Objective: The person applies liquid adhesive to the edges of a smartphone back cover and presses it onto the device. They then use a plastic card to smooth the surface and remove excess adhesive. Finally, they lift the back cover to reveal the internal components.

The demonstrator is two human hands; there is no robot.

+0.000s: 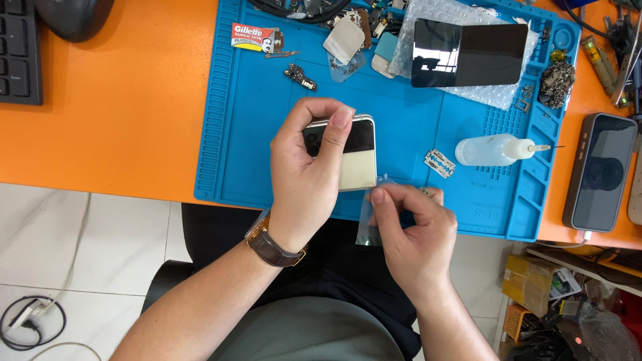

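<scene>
My left hand (309,175) grips a small folded phone half (358,160) with a cream back and a black camera strip, held over the blue work mat (254,134). A watch with a brown strap sits on that wrist. Just right of it, my right hand (413,230) pinches a piece of clear plastic film (369,224) by its upper edge, near the mat's front edge. The two hands are close together, nearly touching.
On the mat lie a razor blade (439,163), a clear squeeze bottle with a needle tip (493,149), a dark glossy screen on bubble wrap (468,45), a razor blade packet (254,36) and small parts. A dark phone (602,170) rests on the orange desk at right; a keyboard (19,50) at left.
</scene>
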